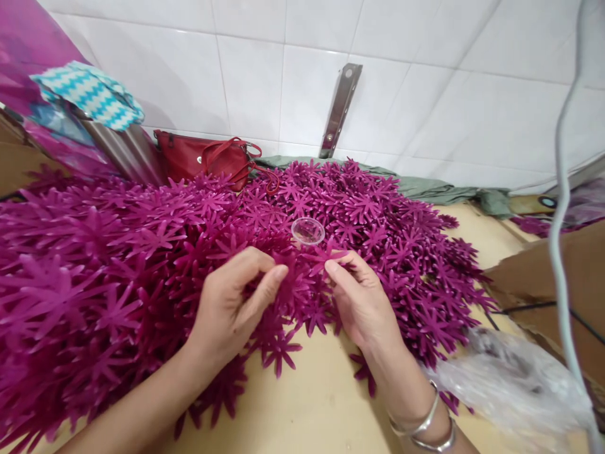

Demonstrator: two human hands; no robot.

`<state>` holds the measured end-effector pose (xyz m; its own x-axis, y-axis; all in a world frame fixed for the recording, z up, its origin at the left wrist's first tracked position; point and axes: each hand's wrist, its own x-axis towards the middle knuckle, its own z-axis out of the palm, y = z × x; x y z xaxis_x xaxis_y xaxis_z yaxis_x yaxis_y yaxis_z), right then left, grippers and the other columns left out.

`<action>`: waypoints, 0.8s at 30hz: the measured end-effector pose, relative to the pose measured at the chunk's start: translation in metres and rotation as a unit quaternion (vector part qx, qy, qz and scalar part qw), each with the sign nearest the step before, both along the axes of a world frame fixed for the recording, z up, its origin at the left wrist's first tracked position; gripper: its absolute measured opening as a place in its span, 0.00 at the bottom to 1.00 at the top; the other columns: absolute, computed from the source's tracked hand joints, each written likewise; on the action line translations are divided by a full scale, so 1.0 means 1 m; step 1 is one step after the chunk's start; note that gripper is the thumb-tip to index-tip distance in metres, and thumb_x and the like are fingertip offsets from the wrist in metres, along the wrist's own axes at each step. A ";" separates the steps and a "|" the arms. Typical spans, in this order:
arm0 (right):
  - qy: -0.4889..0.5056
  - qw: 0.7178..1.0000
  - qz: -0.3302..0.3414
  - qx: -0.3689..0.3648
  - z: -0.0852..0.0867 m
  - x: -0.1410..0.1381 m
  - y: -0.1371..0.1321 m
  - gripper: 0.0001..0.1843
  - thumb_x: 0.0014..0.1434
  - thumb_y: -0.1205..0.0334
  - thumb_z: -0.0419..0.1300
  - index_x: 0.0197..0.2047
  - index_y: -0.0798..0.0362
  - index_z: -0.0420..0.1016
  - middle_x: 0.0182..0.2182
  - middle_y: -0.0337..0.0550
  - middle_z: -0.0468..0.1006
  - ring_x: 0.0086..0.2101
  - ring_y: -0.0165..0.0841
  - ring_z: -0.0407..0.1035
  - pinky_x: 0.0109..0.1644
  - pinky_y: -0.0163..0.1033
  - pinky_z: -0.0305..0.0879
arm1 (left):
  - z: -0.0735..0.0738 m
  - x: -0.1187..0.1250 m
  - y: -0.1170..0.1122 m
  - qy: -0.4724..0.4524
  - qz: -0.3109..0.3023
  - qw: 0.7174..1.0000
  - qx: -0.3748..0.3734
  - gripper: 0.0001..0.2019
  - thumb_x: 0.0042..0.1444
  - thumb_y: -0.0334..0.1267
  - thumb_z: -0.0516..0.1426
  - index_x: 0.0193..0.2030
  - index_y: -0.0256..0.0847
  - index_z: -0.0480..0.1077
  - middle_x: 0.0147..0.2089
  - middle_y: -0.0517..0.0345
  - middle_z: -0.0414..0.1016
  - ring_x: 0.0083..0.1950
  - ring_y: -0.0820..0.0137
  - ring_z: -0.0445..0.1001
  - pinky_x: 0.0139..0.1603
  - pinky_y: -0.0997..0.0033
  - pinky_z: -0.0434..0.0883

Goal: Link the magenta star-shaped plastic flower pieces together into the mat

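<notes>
Purple artificial flower pieces (pixel 118 309) with narrow, finger-like petals lie heaped across the table. My left hand (pixel 239 296) is in front of the heap, its thumb and index finger pinched near some petals; what is between the fingertips, if anything, I cannot make out. My right hand (pixel 362 296) pinches a single purple flower piece (pixel 326 255) between thumb and fingers. Just beyond the hands, a small clear round plastic dish (pixel 308 231) rests on the heap. Two silver bangles (pixel 428 425) circle my right wrist.
A red handbag (pixel 203 157) stands against the tiled wall (pixel 255 82). On the left, a blue-and-white zigzag cloth (pixel 89 94) covers a metal object. A cardboard box (pixel 543 277), a clear plastic bag (pixel 515 378) and a hanging grey cable (pixel 560 208) are on the right.
</notes>
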<state>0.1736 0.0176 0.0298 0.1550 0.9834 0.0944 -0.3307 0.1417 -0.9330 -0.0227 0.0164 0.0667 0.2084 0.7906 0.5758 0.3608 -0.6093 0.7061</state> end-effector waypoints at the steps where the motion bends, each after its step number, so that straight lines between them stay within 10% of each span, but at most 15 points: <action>1: -0.042 0.999 -0.009 0.018 0.000 0.000 0.000 0.07 0.55 0.57 0.73 0.32 0.45 0.79 0.36 0.35 0.77 0.37 0.33 0.69 0.46 0.39 0.64 | 0.005 -0.005 -0.001 0.009 0.058 0.997 0.042 0.10 0.69 0.36 0.57 0.33 0.44 0.68 0.33 0.60 0.70 0.35 0.70 0.69 0.39 0.68 0.69; 3: -0.126 0.991 -0.009 0.049 0.000 -0.002 0.000 0.05 0.56 0.58 0.72 0.32 0.46 0.81 0.37 0.37 0.78 0.39 0.34 0.70 0.47 0.39 0.63 | 0.016 -0.015 -0.001 0.031 0.171 0.978 0.116 0.02 0.66 0.34 0.60 0.42 0.47 0.72 0.43 0.58 0.75 0.42 0.67 0.73 0.48 0.64 0.71; 7: -0.152 0.988 0.024 0.026 0.000 -0.008 -0.005 0.07 0.59 0.53 0.70 0.36 0.46 0.83 0.34 0.37 0.79 0.35 0.34 0.70 0.44 0.40 0.65 | 0.033 -0.031 0.003 0.123 0.272 0.939 0.171 0.19 0.64 0.34 0.61 0.61 0.49 0.72 0.65 0.55 0.69 0.61 0.56 0.70 0.66 0.53 0.65; 13: -0.107 0.992 0.062 -0.010 -0.002 -0.013 -0.008 0.12 0.60 0.49 0.69 0.34 0.48 0.81 0.32 0.37 0.78 0.33 0.32 0.68 0.41 0.37 0.65 | 0.019 -0.013 0.007 0.218 0.112 0.964 0.105 0.12 0.68 0.40 0.58 0.54 0.48 0.78 0.63 0.53 0.77 0.65 0.53 0.71 0.68 0.45 0.63; 17: -0.069 0.994 0.082 -0.008 -0.005 -0.015 -0.009 0.11 0.61 0.50 0.69 0.36 0.48 0.82 0.33 0.37 0.78 0.34 0.33 0.68 0.42 0.37 0.66 | 0.006 0.000 0.008 0.119 0.004 0.993 -0.001 0.07 0.67 0.40 0.59 0.46 0.45 0.80 0.57 0.53 0.81 0.58 0.60 0.78 0.61 0.55 0.72; 24: 0.066 0.994 0.071 -0.044 -0.004 -0.014 -0.003 0.14 0.57 0.53 0.72 0.46 0.45 0.80 0.38 0.36 0.80 0.34 0.29 0.71 0.42 0.35 0.68 | 0.016 -0.010 0.007 -0.038 0.063 0.992 -0.105 0.05 0.63 0.39 0.63 0.44 0.45 0.79 0.46 0.57 0.85 0.43 0.68 0.82 0.47 0.71 0.78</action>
